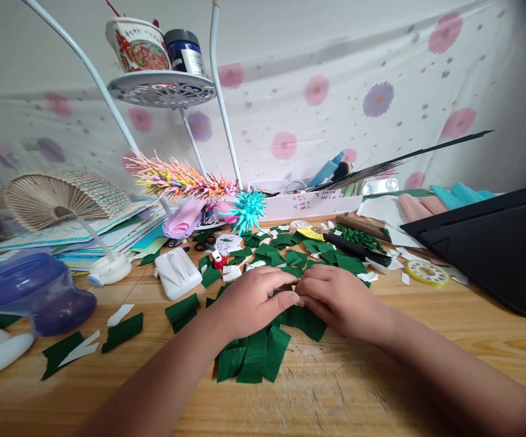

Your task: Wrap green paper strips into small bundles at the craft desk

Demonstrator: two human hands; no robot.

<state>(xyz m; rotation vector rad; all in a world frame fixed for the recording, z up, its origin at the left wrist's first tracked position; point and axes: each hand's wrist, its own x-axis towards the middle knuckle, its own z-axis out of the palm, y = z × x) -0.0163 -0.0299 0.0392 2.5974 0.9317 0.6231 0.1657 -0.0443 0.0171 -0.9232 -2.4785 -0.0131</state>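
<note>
My left hand [263, 300] and my right hand [333, 297] meet above the middle of the table. The thumb and fingers of both are closed, with their tips together; whatever they pinch is hidden or too small to name. Beneath and around them lie many dark green crepe paper pieces [253, 358], some overlapping just below my left hand. More green pieces [285, 241] and small white paper scraps are scattered beyond my fingers.
At the left are a white case [178, 273], a purple container [35, 291] and a hand fan [69, 194]. A yellow-rimmed tape roll [426, 273] and a black panel [485, 243] sit at the right. Behind rise a white stand [162, 91] and a turquoise spiky ornament [249, 211].
</note>
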